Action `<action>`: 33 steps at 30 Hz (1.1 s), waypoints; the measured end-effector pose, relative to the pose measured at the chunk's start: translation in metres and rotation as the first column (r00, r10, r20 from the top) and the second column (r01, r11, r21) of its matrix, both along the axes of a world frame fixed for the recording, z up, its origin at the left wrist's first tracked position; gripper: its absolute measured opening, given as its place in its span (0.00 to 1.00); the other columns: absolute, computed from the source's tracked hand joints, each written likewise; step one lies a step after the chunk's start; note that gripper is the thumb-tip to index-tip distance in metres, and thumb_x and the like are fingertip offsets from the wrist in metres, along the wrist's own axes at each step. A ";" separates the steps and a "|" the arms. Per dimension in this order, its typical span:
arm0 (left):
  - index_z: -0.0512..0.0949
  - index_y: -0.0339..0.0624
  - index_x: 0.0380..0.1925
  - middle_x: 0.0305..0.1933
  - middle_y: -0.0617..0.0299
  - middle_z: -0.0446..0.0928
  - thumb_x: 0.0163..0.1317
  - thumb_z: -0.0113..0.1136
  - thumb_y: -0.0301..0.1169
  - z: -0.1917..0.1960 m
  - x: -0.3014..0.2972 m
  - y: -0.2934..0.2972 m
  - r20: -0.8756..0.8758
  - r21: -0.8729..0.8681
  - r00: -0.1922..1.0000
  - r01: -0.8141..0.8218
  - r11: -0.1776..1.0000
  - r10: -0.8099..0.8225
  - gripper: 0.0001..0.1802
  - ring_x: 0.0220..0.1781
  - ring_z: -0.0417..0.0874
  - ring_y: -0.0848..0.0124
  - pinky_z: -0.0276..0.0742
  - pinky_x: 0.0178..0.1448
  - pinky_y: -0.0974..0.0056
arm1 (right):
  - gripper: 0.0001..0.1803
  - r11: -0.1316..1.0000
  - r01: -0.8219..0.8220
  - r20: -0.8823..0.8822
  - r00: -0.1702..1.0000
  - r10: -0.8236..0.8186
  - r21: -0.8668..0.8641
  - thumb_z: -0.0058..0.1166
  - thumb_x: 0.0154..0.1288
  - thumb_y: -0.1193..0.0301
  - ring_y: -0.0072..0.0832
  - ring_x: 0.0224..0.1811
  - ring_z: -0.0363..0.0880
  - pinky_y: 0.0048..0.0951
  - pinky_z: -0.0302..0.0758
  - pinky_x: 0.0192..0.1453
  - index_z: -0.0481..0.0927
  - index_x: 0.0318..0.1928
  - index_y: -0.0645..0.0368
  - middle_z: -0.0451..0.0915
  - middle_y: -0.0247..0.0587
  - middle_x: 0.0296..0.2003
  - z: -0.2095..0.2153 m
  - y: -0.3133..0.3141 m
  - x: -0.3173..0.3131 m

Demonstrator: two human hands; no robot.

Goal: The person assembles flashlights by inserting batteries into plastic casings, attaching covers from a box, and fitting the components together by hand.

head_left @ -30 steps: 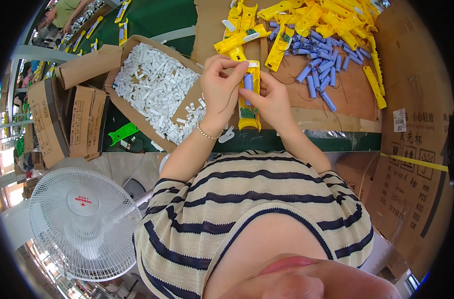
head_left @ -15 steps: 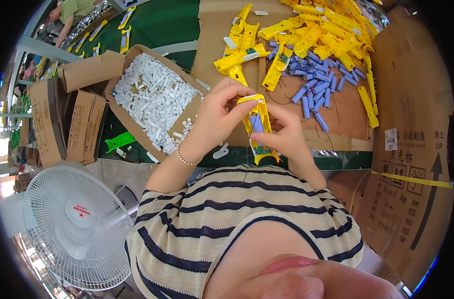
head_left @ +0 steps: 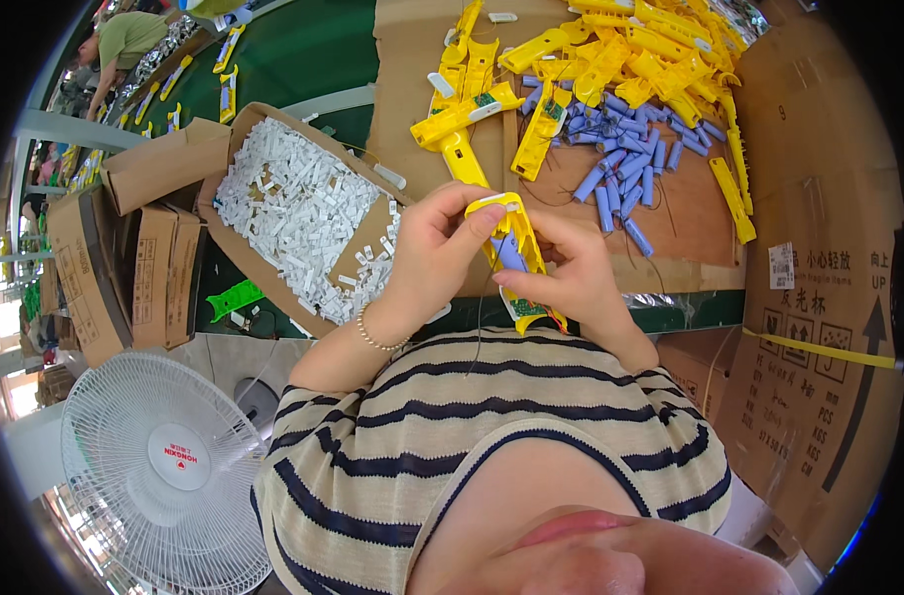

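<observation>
Close in front of my chest I hold a yellow plastic shell [head_left: 533, 260] with both hands. A blue-purple cylindrical battery [head_left: 511, 252] sits inside it, and a green circuit board [head_left: 521, 305] shows at its near end with thin wires. My left hand [head_left: 440, 243], wearing a beaded bracelet, grips the far end, thumb pressed on the rim by a small white piece. My right hand [head_left: 576, 268] clasps the shell's right side, its thumb at the battery's lower end. A dark thin wire hangs down from the shell over the striped shirt.
An open carton [head_left: 318, 111] of small white plastic parts stands at the left. Loose batteries [head_left: 625, 159] and a heap of yellow shells [head_left: 640, 50] lie at the far right. A tall carton [head_left: 819, 198] borders the right; a white fan [head_left: 164, 461] stands lower left.
The shell has tipped slightly in my hands, its near end shifting a little right. My right thumb has moved slightly lower on it. The whole view has shifted a little.
</observation>
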State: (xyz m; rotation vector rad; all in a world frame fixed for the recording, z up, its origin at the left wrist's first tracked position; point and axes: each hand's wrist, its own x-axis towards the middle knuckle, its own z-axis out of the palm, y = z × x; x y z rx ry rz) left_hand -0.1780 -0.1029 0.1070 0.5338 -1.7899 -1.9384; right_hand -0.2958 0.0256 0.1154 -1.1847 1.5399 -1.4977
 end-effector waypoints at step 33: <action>0.77 0.33 0.43 0.44 0.43 0.78 0.50 0.62 0.52 -0.050 -0.070 -0.163 0.745 -0.499 0.665 0.600 0.625 -0.044 0.32 0.46 0.79 0.54 0.74 0.50 0.61 | 0.08 0.484 0.874 -0.008 0.484 -0.875 -0.043 0.49 0.63 0.79 0.20 0.34 0.76 0.20 0.73 0.40 0.78 0.41 0.66 0.78 0.38 0.36 -0.060 0.097 -0.086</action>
